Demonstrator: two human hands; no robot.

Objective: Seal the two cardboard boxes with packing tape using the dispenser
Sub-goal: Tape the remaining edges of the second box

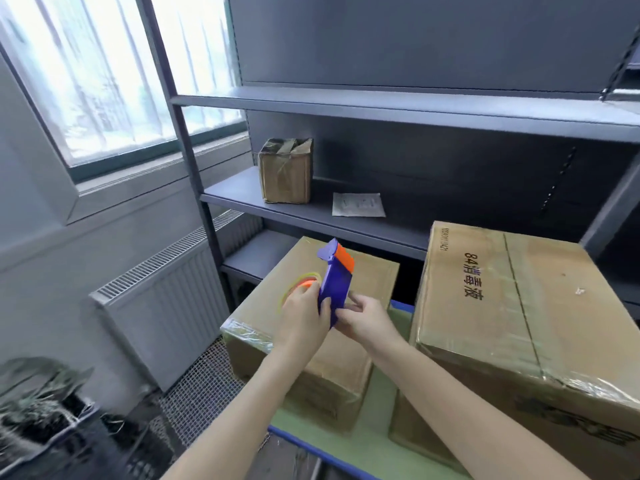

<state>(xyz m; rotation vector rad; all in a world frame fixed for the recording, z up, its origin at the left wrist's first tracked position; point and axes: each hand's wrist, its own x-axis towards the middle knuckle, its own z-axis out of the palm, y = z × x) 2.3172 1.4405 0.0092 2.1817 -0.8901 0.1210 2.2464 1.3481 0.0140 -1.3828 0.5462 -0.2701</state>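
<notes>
A blue plastic tape dispenser (335,289) with an orange front end is held in the air above the smaller brown cardboard box (375,278), a little under the centre of the view. Its long axis stands almost upright. The orange end points to 12 o'clock, toward the grey metal shelf (242,199), and the blue handle end points down to 6 o'clock. The tape roll (306,281) with an orange core sits on its 9 o'clock side.

The left hand (301,317) wraps its fingers round the roll, with the thumb on the blue body. The right hand (363,317) has its fingers curled on the lower end of the dispenser, from 3 o'clock; what exactly they pinch I cannot tell.

The larger brown cardboard box (536,323) with black printed characters stands just beside the smaller one, at 3 o'clock. Both rest on a green surface (377,441). A white radiator (166,313) is at 9 o'clock.
</notes>
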